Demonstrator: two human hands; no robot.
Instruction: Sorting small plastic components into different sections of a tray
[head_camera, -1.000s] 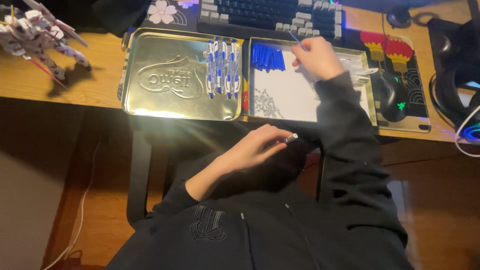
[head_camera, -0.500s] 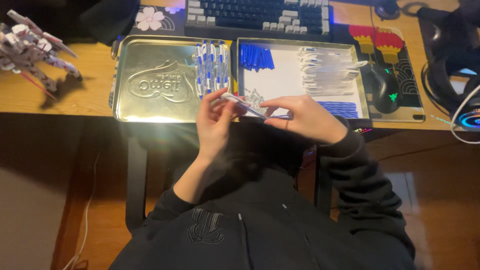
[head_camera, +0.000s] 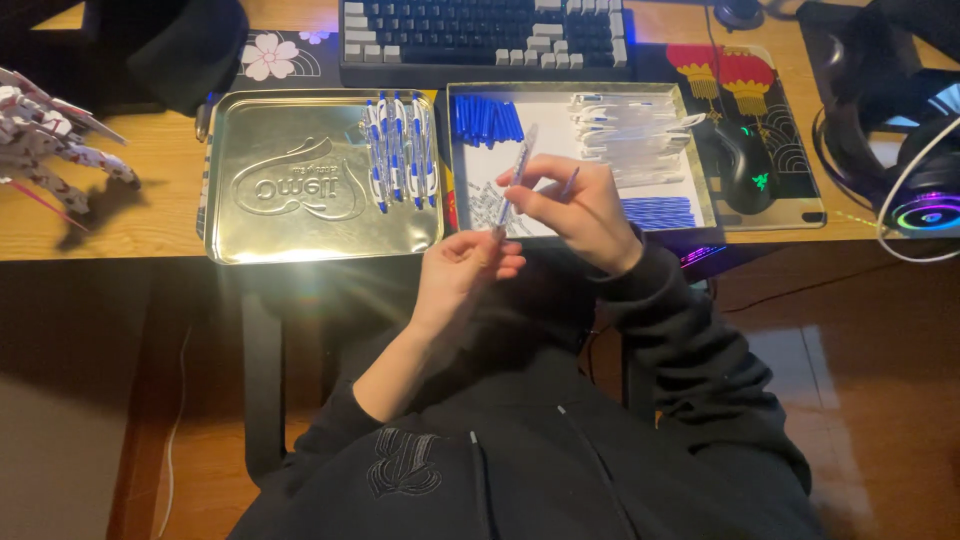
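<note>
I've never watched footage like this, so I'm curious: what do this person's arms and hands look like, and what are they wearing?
Both hands are bare: no gloves, and no rings or watch that I can make out. The left hand comes out of a dark sleeve pushed up toward the elbow, leaving the forearm uncovered. The right hand has its dark sleeve down to the wrist. The sleeves belong to a black hooded top with a stitched emblem on the chest.

Tin lid (head_camera: 300, 180): polished metal, glossy, embossed, strongly reflective. Desk (head_camera: 110, 210): wood, smooth, satin finish. Pen (head_camera: 515, 180), held by the right hand (head_camera: 575, 205): clear and blue glossy plastic. Sleeve (head_camera: 690, 340): black matt cloth. Keyboard (head_camera: 480, 30): matt plastic keys.
</note>
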